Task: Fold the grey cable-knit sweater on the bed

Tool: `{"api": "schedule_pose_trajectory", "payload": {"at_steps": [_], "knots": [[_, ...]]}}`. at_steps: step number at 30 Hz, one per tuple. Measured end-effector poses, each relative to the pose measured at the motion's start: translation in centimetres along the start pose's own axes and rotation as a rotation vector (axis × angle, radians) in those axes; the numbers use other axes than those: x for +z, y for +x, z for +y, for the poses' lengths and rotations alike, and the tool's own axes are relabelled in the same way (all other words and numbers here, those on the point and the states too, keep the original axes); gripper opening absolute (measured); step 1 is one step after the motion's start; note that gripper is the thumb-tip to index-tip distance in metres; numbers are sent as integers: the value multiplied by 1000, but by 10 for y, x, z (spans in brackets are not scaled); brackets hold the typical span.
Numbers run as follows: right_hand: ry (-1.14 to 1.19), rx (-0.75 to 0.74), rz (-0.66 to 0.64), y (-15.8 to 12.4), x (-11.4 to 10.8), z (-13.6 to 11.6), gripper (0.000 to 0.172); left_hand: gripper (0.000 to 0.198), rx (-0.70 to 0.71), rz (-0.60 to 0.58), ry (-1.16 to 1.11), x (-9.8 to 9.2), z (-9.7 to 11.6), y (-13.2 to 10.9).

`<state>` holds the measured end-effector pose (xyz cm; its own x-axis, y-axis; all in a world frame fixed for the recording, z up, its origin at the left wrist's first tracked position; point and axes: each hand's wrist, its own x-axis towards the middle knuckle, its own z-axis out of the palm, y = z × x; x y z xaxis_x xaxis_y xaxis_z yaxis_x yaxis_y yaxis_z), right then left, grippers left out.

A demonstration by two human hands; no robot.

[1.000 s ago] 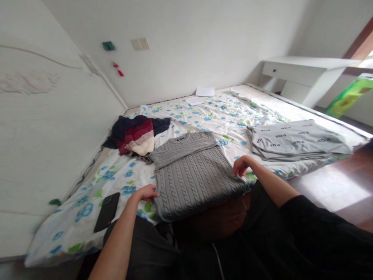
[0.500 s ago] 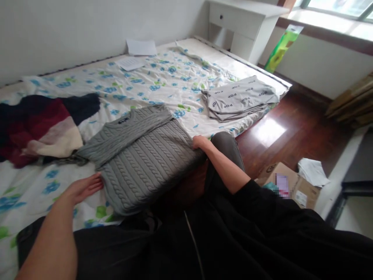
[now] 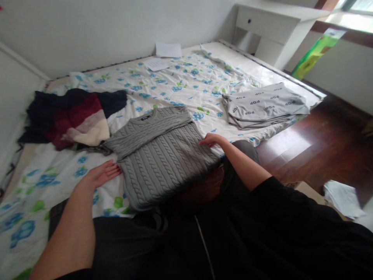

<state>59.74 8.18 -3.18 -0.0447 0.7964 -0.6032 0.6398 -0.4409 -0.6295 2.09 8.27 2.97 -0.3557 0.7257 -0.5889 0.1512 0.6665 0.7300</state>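
A grey cable-knit sweater (image 3: 163,163) lies on the bed with its sleeves folded across the upper front, neckline away from me. Its lower end reaches the bed's near edge by my lap. My left hand (image 3: 103,173) is beside the sweater's left edge, palm up, fingers stretched out with the tips close to the knit. At the right edge, my right hand (image 3: 212,140) has its fingers bent together on the sweater's side, the index fingertip over the knit. The underside of that grip is hidden.
A navy, maroon and cream knit garment (image 3: 84,116) lies bunched at the left. Folded grey fabric printed POP (image 3: 262,105) rests on the right of the floral sheet (image 3: 175,83). Papers (image 3: 167,50) are by the wall, a white desk (image 3: 268,27) behind, a cardboard box (image 3: 310,192) on the floor.
My view has swung left, so everything sits further right in the picture. My left hand has turned palm up and drawn slightly off the sweater's edge. The sweater keeps its shape.
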Motion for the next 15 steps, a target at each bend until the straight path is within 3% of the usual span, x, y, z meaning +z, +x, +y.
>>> {"api": "schedule_pose_trajectory", "payload": {"at_steps": [3,9,13,15], "knots": [[153,-39,-2,21,-8,-16,38,8,-73,6,-81,-6,1,-3],[362,-76,-101,58,-23,-39,27,7,-18,44,-135,-6,3,-1],[533,-104,-74,88,-31,-52,24,5,-7,26,-120,-2,3,21],[567,-130,-21,105,-33,-59,23,11,81,12,-50,-2,1,40]]}}
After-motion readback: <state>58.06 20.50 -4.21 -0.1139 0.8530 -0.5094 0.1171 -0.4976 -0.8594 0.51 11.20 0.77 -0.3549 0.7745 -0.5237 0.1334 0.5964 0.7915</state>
